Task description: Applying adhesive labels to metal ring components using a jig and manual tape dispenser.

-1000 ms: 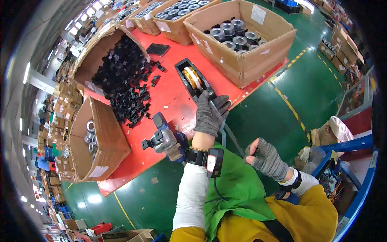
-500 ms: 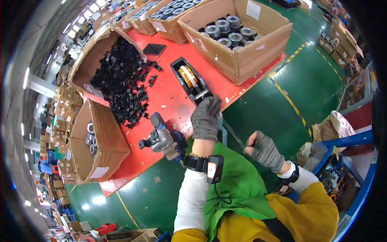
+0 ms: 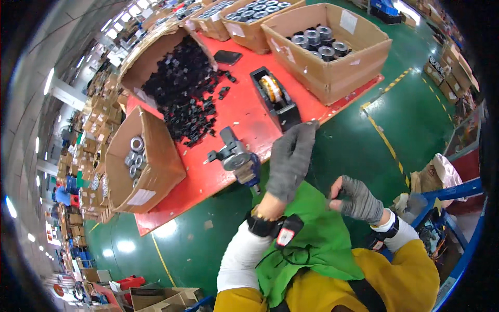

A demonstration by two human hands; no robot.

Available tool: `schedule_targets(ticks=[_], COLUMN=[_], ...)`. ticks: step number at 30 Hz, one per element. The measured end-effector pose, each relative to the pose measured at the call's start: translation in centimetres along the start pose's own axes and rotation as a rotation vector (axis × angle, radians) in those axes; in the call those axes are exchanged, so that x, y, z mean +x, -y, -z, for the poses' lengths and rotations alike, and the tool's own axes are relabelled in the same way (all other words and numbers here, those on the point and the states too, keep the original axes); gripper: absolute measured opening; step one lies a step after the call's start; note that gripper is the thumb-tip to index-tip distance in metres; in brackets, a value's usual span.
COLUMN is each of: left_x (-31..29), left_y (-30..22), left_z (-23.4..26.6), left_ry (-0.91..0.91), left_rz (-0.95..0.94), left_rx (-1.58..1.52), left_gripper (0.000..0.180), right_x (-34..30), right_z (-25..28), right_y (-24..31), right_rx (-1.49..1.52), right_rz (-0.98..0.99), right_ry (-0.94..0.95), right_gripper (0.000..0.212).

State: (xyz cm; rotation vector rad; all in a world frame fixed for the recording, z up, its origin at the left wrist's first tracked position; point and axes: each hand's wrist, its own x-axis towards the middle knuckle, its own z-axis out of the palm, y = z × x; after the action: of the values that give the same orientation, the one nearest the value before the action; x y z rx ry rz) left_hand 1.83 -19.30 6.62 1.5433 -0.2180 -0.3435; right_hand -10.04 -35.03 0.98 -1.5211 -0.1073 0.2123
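My left hand [image 3: 292,164], in a grey glove, is at the table's edge just beyond the near end of a black tape dispenser [image 3: 285,115]. Its fingers are drawn together and slightly blurred; anything between them is hidden. A roll of yellowish tape [image 3: 271,88] sits in the dispenser. My right hand [image 3: 359,201], also gloved with bare thumb and fingertip, is held closed beside the green apron [image 3: 322,229]; what it pinches cannot be made out. Left of my left hand, a blue vise-like fixture [image 3: 246,169] at the table edge bears a silver round piece [image 3: 236,160].
A pile of small black plastic parts [image 3: 187,88] spills from a tipped carton onto the red table [image 3: 249,125]. Cartons of silver-and-black round parts stand at the left [image 3: 148,161] and back right [image 3: 332,73]. A dark flat phone-like object [image 3: 227,57] lies behind the dispenser.
My left hand has come off the dispenser's near end and moved right and nearer to me. The translucent strip seen between my hands earlier no longer shows. The whole view has shifted slightly.
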Motion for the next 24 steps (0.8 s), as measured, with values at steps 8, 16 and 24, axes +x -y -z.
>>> schedule_targets(ticks=[8, 16, 24], left_x=[-3.1, -0.5, -0.4], left_y=[-5.0, 0.3, 5.0], left_z=[13.5, 18.3, 19.4], left_ry=[0.066, 0.141, 0.137], left_rz=[-0.478, -0.282, -0.182], left_rx=[0.489, 0.192, -0.078], left_gripper=[0.075, 0.087, 0.079], right_x=[2.5, 4.0, 4.6], right_z=[-7.7, -10.6, -10.9], right_y=[3.5, 2.4, 1.1], right_rx=[-0.201, -0.246, -0.392], right_rz=[0.369, 0.389, 0.301], right_ry=[0.139, 0.039, 0.001], right_gripper=[0.015, 0.013, 0.013])
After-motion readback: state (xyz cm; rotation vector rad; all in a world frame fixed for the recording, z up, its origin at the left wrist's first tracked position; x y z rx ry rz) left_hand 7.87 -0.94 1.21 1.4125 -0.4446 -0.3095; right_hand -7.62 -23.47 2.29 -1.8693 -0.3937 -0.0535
